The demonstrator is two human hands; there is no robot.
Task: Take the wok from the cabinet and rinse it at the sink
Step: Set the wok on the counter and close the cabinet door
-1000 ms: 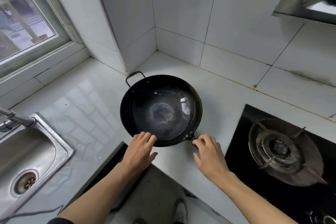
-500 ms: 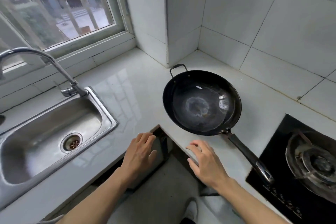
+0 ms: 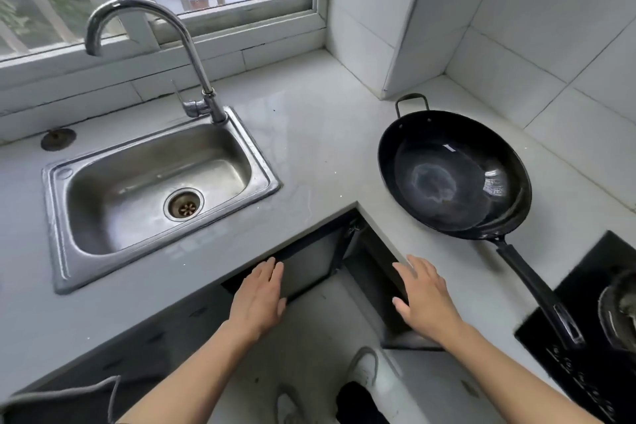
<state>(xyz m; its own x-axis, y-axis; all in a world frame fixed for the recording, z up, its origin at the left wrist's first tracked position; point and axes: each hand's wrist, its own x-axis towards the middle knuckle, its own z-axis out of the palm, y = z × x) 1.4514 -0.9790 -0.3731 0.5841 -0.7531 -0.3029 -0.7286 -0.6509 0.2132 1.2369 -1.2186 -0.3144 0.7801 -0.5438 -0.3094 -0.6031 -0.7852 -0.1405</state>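
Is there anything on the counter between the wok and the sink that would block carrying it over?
Nothing visible does. The wok sits on the counter right of the sink, with only bare counter between them. The sink basin holds nothing; the faucet arches over its back edge. Both the left hand and right hand are free.

In front of me the wok (image 3: 451,179) is dark metal, glossy inside with a pale dull patch at its centre. The sink (image 3: 155,189) and tap (image 3: 192,55) are brushed and polished steel. The counter (image 3: 316,134) is smooth pale stone with a soft sheen, the wall tiles (image 3: 533,27) glazed white.
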